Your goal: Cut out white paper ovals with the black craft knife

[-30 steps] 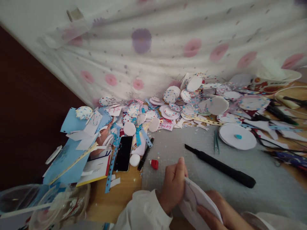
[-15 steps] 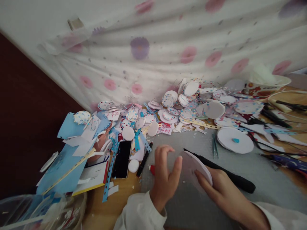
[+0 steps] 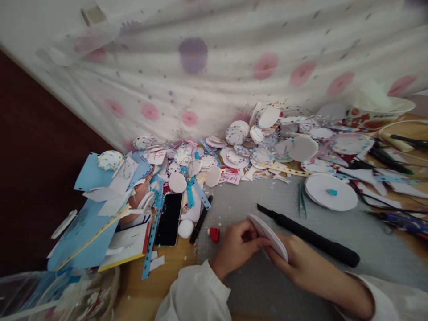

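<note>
While left hand (image 3: 234,247) and right hand (image 3: 303,261) both pinch a round white paper disc (image 3: 270,236) at five o'clock, cutting looks done tbh, but no dots visible, unlike the red-and-blue-dotted paper discs (image 3: 264,154) at twelve.

Left sleeve (image 3: 194,294), lower centre of frame: off-white, long, loose cut, soft creases; plain cuff edge at wrist. Right sleeve (image 3: 397,292), lower right: similar pale fabric, wide-mouthed cuff. Left grip (image 3: 236,245) and right grip (image 3: 304,261): both bare.

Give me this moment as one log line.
left hand: touches white disc | right hand: grips same disc | gray mat: black tool, tweezers
</note>
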Demonstrator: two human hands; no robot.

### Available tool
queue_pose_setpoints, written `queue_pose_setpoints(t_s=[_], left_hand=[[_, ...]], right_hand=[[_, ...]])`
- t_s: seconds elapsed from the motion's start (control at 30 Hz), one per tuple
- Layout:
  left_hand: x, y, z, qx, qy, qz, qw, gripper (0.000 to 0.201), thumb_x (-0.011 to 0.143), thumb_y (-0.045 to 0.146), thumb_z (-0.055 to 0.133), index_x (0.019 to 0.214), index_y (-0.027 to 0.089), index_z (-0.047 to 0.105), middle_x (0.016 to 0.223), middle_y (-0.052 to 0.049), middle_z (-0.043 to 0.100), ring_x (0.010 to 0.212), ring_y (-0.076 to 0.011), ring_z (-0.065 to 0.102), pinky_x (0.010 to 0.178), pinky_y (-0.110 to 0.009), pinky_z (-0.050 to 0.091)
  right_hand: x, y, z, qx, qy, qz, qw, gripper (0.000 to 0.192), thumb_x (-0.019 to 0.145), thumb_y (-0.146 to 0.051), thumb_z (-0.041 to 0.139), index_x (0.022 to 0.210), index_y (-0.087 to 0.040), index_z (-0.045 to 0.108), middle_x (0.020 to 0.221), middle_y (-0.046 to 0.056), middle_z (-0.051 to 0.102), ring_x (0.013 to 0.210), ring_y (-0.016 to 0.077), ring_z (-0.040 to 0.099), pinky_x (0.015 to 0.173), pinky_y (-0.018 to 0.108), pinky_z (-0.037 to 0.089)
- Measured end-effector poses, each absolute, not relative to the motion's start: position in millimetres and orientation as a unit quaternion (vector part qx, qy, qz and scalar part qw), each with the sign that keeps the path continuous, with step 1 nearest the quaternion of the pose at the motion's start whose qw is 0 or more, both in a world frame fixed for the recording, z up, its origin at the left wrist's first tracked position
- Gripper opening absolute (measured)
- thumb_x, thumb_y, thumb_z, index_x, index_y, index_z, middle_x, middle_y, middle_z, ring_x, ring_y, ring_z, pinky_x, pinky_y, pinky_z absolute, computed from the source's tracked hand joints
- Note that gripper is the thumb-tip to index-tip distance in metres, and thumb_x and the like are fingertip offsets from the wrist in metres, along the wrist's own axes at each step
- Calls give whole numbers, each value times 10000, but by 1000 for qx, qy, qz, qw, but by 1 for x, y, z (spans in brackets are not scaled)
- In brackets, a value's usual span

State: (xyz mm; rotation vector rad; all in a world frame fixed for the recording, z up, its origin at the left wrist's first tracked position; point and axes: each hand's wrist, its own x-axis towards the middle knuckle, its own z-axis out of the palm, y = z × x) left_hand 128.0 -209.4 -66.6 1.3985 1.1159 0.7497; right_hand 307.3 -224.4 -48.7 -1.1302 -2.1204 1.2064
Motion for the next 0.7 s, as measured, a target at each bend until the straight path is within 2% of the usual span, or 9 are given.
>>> queue_pose_setpoints(t_s=[0.2,0.33,0.47,0.57,0.7], left_hand=[[125,-212,-56,671,467,292,497,268,837,382,672,708,173,565,706,6,568,657,-127,500,607,-243,396],[128,-214,-46,705,472,264,459,143,780,234,647,696,188,540,710,2,596,673,-142,547,648,-256,423],[134,-218,-40,713,522,244,399,129,710,223,648,708,201,521,698,9,577,656,-150,522,630,-271,391],[139,-220,-35,702,558,235,374,132,671,217,638,723,205,518,699,5,578,637,-155,507,599,-275,363],[144,-222,-26,679,580,219,393,89,689,221,596,726,205,517,699,-16,609,625,-169,525,575,-283,344]], right_hand=[[312,-228,-53,-415,-756,455,221,179,925,-258,453,919,-222,629,813,14,692,721,181,648,700,314,521],[312,-233,-55,-422,-749,458,223,168,917,-231,447,872,-224,609,782,-2,679,664,161,617,646,293,508],[309,-235,-53,-420,-748,460,228,150,891,-214,464,894,-223,613,829,18,693,736,178,647,710,311,527],[305,-236,-51,-414,-751,461,227,229,860,-170,464,1003,-218,636,906,41,709,827,197,668,781,333,533],[302,-238,-51,-419,-751,458,227,338,874,-155,432,1151,-210,619,1012,74,710,899,213,672,815,356,527]])
